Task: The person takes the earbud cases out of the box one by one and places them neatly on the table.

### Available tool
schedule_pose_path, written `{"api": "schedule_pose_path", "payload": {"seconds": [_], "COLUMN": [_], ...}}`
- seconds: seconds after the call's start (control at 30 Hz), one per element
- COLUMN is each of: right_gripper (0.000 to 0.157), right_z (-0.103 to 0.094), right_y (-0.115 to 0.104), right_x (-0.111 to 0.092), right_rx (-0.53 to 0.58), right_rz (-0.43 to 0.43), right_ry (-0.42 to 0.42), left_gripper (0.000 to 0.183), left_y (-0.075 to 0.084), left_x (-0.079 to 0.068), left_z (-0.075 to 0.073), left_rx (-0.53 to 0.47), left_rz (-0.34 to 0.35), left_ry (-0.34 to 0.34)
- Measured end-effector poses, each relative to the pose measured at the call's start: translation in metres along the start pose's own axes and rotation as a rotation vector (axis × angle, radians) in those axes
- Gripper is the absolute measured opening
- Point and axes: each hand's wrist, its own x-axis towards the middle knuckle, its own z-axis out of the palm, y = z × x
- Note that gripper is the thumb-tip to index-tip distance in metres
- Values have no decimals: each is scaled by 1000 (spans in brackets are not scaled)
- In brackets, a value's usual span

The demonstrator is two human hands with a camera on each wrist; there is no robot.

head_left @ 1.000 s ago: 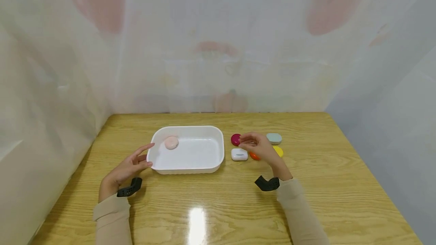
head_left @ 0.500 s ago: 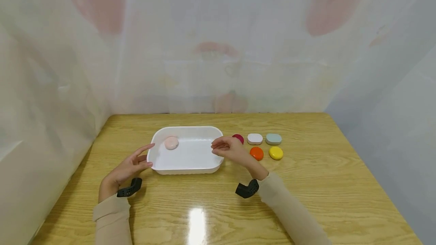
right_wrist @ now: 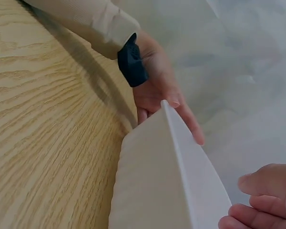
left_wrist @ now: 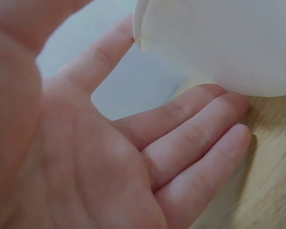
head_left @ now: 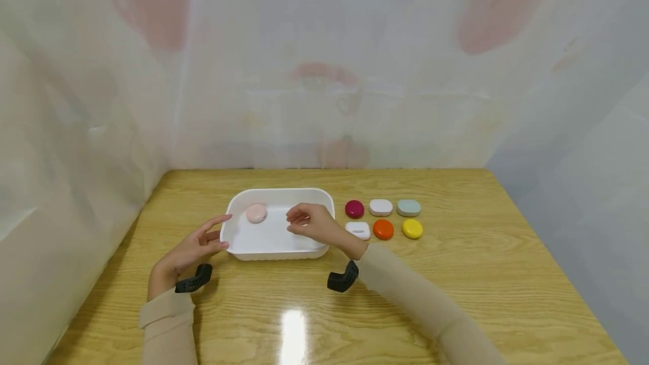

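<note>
A white rectangular tray [head_left: 276,255] with rounded corners stands on the wooden table. In its far left corner lies a small round pink case [head_left: 256,213]. My left hand [head_left: 191,251] touches the tray's left end with its fingers extended; in the left wrist view, fingertips [left_wrist: 233,102] rest against the outer wall. Over the right half of the tray's inside hovers my right hand [head_left: 315,224], fingers loosely bent. Between its thumb and fingers I see nothing held, and the right wrist view shows a gap there. The tray floor beneath this hand is partly hidden.
Right of the tray, small cases sit in two rows: crimson [head_left: 354,209], white oval [head_left: 381,207] and grey-green [head_left: 408,208] behind; white with a grey mark [head_left: 359,231], orange [head_left: 383,229] and yellow [head_left: 412,228] in front. A pale curtain [head_left: 324,128] hangs beyond the table.
My right hand has moved left from above the small cases, across the tray's right rim, to over its inside. The left hand and the pink case have stayed put.
</note>
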Motion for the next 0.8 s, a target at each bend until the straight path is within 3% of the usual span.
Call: {"api": "schedule_pose_path", "payload": {"seconds": [0.43,0.8], "right_gripper": [30,33], "right_z": [11,24], "right_y": [-12,-14], "right_x": [33,65], "right_rx": [-95,-151], "right_rz": [12,130], "right_ry": [-58,-105], "left_gripper": [71,70], "left_y": [0,-4], "left_x": [0,1], "left_z": [1,-2], "left_rx": [-22,-26], "left_rz": [17,31], "left_ry": [-11,-22]}}
